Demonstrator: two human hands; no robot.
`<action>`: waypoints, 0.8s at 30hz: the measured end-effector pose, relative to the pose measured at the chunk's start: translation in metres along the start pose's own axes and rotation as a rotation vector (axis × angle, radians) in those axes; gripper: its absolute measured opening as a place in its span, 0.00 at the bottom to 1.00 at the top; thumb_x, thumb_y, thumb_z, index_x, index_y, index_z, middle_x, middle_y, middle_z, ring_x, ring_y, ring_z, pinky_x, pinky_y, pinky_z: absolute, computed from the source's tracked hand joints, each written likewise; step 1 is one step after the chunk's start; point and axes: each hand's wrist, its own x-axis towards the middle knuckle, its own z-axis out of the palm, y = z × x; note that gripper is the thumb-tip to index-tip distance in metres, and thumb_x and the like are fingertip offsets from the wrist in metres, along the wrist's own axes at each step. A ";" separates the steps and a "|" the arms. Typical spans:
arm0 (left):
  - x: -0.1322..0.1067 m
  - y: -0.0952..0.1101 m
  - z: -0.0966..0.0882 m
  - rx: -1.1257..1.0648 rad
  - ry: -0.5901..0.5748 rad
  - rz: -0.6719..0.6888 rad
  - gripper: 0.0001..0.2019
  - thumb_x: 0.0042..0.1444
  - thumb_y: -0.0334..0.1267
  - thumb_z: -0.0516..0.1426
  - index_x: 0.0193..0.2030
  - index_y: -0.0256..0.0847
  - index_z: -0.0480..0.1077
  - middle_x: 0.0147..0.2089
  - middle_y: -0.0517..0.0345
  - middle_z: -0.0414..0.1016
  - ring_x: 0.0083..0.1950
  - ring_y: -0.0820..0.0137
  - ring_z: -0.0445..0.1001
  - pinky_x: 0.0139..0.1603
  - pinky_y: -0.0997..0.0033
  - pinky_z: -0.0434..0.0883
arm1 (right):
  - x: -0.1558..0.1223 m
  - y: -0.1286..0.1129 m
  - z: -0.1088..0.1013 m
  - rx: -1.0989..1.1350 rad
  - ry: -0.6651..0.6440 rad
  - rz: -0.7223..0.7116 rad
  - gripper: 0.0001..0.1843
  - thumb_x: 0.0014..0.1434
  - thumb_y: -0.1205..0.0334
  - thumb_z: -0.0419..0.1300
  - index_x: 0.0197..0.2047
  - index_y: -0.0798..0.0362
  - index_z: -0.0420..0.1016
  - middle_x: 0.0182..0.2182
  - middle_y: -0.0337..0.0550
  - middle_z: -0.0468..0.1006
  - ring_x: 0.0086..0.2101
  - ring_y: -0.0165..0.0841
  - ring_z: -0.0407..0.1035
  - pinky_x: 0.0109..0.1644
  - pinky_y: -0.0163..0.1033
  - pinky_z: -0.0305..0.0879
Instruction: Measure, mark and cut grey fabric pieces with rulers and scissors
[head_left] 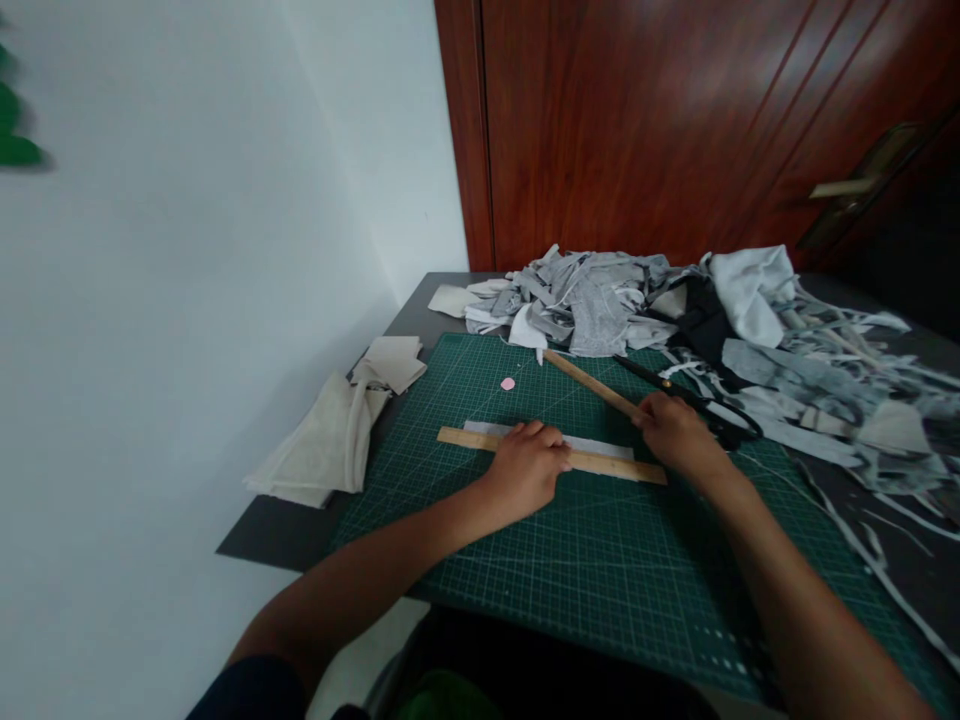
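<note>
My left hand (pixel 527 462) lies with its fingers curled down on a wooden ruler (pixel 600 462) that rests across a green cutting mat (pixel 600 560). A narrow white fabric strip (pixel 592 444) runs along the ruler's far edge. My right hand (pixel 675 432) is closed near the ruler's right end, beside the lower end of a second wooden ruler (pixel 589 381) that lies at a slant. I cannot make out what its fingers hold. A small pink chalk piece (pixel 508 383) sits on the mat beyond the ruler.
Black-handled scissors (pixel 694 398) lie right of my right hand. A heap of grey and white fabric scraps (pixel 675 310) covers the back and right of the dark table (pixel 285 535). Folded cream cloth (pixel 337 430) lies at the left. A white wall and a wooden door stand behind.
</note>
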 end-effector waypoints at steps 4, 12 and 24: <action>0.001 -0.004 0.003 -0.071 0.027 -0.032 0.06 0.66 0.36 0.61 0.46 0.43 0.80 0.48 0.55 0.80 0.51 0.58 0.72 0.49 0.54 0.68 | -0.006 -0.009 -0.009 0.039 0.041 -0.017 0.15 0.68 0.67 0.51 0.51 0.53 0.76 0.39 0.56 0.84 0.40 0.50 0.80 0.39 0.46 0.69; 0.001 -0.003 0.005 -0.171 0.085 -0.083 0.04 0.65 0.35 0.62 0.40 0.42 0.80 0.44 0.56 0.80 0.49 0.60 0.72 0.51 0.57 0.67 | -0.010 -0.029 -0.002 0.138 0.179 -0.380 0.22 0.69 0.70 0.50 0.61 0.54 0.76 0.50 0.55 0.85 0.45 0.46 0.81 0.50 0.46 0.73; 0.004 -0.015 0.013 -0.299 0.093 -0.014 0.04 0.63 0.34 0.64 0.43 0.39 0.81 0.44 0.53 0.77 0.50 0.61 0.71 0.54 0.58 0.68 | 0.003 0.002 -0.010 -0.134 0.220 -0.310 0.23 0.65 0.71 0.52 0.59 0.55 0.79 0.45 0.55 0.84 0.45 0.47 0.79 0.49 0.46 0.72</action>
